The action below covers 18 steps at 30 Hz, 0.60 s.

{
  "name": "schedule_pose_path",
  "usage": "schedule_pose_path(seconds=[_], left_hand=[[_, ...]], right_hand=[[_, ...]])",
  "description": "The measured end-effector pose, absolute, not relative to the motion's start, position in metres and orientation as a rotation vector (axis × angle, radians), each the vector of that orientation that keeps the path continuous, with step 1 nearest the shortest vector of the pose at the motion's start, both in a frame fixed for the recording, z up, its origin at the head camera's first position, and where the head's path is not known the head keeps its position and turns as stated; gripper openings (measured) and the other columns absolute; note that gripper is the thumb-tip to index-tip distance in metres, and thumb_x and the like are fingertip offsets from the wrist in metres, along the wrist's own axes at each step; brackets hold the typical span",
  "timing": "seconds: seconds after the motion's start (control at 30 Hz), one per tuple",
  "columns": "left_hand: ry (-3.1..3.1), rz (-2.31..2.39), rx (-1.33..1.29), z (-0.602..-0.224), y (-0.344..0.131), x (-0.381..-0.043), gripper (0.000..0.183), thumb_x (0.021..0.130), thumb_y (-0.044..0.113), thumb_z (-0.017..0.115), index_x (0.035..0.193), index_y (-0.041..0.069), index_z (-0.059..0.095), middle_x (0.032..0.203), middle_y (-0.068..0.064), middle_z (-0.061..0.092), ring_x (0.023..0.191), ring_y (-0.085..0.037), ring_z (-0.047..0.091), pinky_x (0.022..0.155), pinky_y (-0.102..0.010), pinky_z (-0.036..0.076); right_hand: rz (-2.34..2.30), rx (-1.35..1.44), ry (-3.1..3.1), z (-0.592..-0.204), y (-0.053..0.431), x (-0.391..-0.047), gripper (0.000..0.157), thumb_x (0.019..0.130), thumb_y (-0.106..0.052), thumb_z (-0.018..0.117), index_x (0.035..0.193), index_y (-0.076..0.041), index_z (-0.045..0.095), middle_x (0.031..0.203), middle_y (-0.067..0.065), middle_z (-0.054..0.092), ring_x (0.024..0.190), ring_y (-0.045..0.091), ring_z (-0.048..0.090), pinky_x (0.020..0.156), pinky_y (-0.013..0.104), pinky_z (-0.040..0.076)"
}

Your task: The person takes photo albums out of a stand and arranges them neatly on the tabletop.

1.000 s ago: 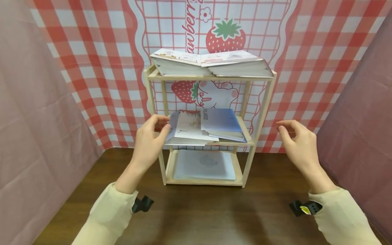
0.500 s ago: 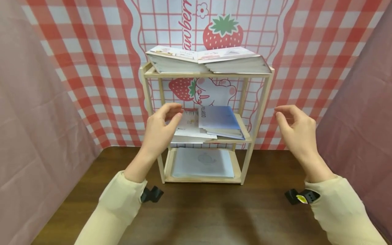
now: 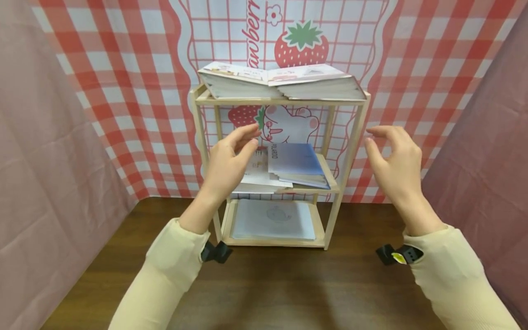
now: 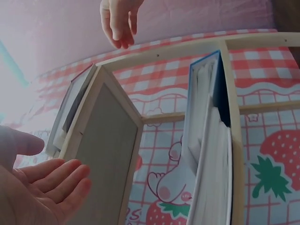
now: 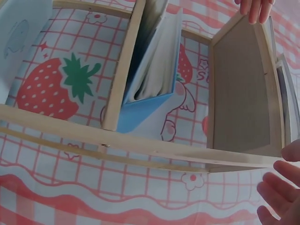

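My left hand (image 3: 228,165) hovers before the left part of the wooden shelf's middle tier, fingers loosely bent and holding nothing. To the right of the shelf's right post (image 3: 354,137), my right hand (image 3: 398,165) is raised in the air, its fingers relaxed and also holding nothing. On the middle tier lies an open album (image 3: 294,158) with a blue cover marked POLAROID on its right side; the left hand hides part of its white left side. A thick open album (image 3: 309,75) is spread across the top tier. The left wrist view shows the left palm (image 4: 51,192) beside the top tier.
On the bottom tier lies a pale blue album (image 3: 272,220) with a small drawing. The shelf stands on a dark wooden table (image 3: 264,288). Behind hangs a red-and-white checked cloth (image 3: 437,68) with strawberries, and pink curtains (image 3: 62,160) flank both sides.
My left hand has moved up and to the right, from the white album's left edge to in front of it. My right hand has risen slightly. The albums stay in place.
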<state>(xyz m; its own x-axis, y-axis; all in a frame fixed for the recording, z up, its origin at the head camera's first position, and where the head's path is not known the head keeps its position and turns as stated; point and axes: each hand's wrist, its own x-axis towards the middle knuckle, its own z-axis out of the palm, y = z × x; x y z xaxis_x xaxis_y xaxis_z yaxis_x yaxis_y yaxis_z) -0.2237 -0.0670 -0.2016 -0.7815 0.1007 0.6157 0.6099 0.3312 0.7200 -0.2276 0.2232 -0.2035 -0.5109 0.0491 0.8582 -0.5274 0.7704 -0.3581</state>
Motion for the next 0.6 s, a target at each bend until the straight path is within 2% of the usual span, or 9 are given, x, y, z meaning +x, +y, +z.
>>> schedule_pose_path(seconds=[0.07, 0.33, 0.6], left_hand=[[-2.127, -1.472, -0.636, -0.198, -0.065, -0.224, 0.035, 0.092, 0.019, 0.051, 0.127, 0.015, 0.052, 0.122, -0.001, 0.059, 0.108, -0.010, 0.057, 0.091, -0.023, 0.045], [-2.084, -1.584, -0.718, -0.185, -0.054, -0.224, 0.038, 0.091, 0.017, 0.052, 0.129, 0.015, 0.050, 0.125, -0.001, 0.057, 0.108, -0.008, 0.056, 0.090, -0.021, 0.045], [-2.025, -1.724, -0.807, -0.176, -0.044, -0.226, 0.060, 0.091, 0.018, 0.053, 0.144, 0.016, 0.024, 0.138, -0.002, 0.044, 0.123, -0.010, 0.043, 0.103, -0.024, 0.034]], right_hand=[[0.744, 0.383, -1.953, -0.201, 0.221, -0.229, 0.025, 0.085, -0.014, 0.058, 0.105, 0.000, 0.063, 0.105, 0.016, 0.062, 0.105, 0.030, 0.054, 0.088, 0.046, 0.040], [0.735, 0.413, -1.880, -0.189, 0.214, -0.237, 0.038, 0.083, -0.012, 0.062, 0.120, -0.005, 0.058, 0.124, 0.011, 0.056, 0.118, 0.023, 0.048, 0.100, 0.040, 0.036], [0.709, 0.434, -1.877, -0.176, 0.205, -0.242, 0.045, 0.084, -0.011, 0.061, 0.128, -0.007, 0.052, 0.130, 0.008, 0.053, 0.123, 0.016, 0.045, 0.105, 0.030, 0.032]])
